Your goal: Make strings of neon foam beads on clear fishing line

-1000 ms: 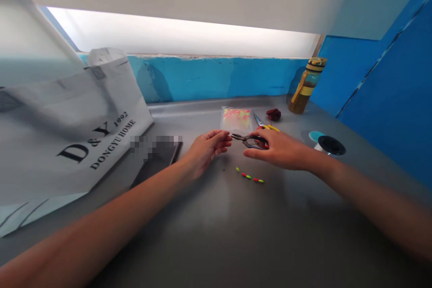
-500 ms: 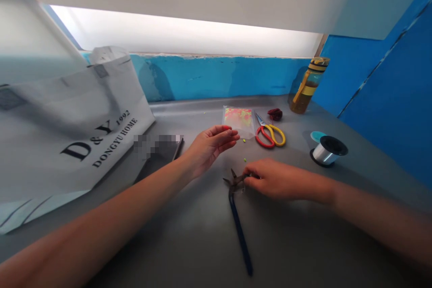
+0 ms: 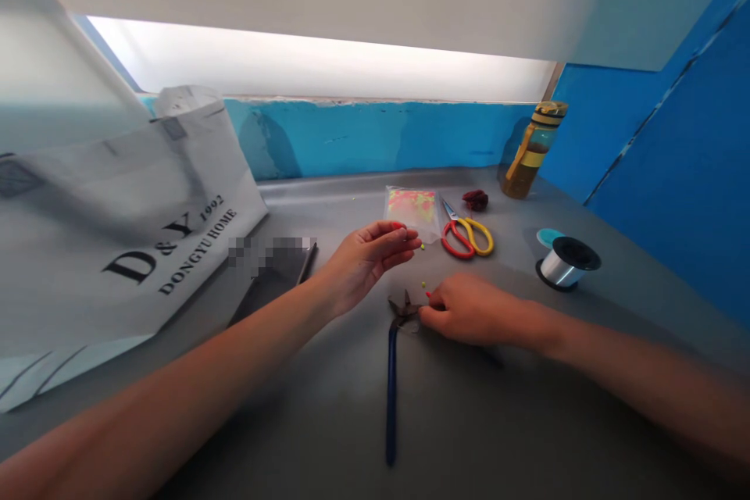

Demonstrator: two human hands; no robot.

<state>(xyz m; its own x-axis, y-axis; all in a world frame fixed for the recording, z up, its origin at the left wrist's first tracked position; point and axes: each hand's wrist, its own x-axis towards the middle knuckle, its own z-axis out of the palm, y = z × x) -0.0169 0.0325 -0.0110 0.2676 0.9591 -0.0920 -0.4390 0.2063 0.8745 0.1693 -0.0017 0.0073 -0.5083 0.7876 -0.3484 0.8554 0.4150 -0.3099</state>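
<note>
My left hand (image 3: 370, 264) is raised over the table with thumb and fingertips pinched together; a small red spot shows at the fingertips, and what they hold is too small to name. Lower down, my right hand (image 3: 466, 308) has its fingers closed beside the jaws of the pliers (image 3: 391, 391), with a tiny red spot at its fingertips. The pliers lie with jaws spread, one dark blue handle toward me and the other partly under my right hand. A thin clear loop of line (image 3: 411, 328) shows near the jaws. Small yellow-green beads (image 3: 423, 284) lie between my hands.
Behind my hands lie a clear bag of coloured beads (image 3: 413, 207), scissors (image 3: 469, 239) and a dark red bundle (image 3: 475, 200). To the right are a spool of clear line (image 3: 567, 263), a teal disc (image 3: 551, 237) and a bottle (image 3: 532, 152). A white bag (image 3: 193, 211) and dark flat object (image 3: 273, 285) stand left.
The pliers have turned on the table, their near handle swinging left and the other now showing beneath my right hand. My right hand has shifted slightly; my left hand stays nearly in place.
</note>
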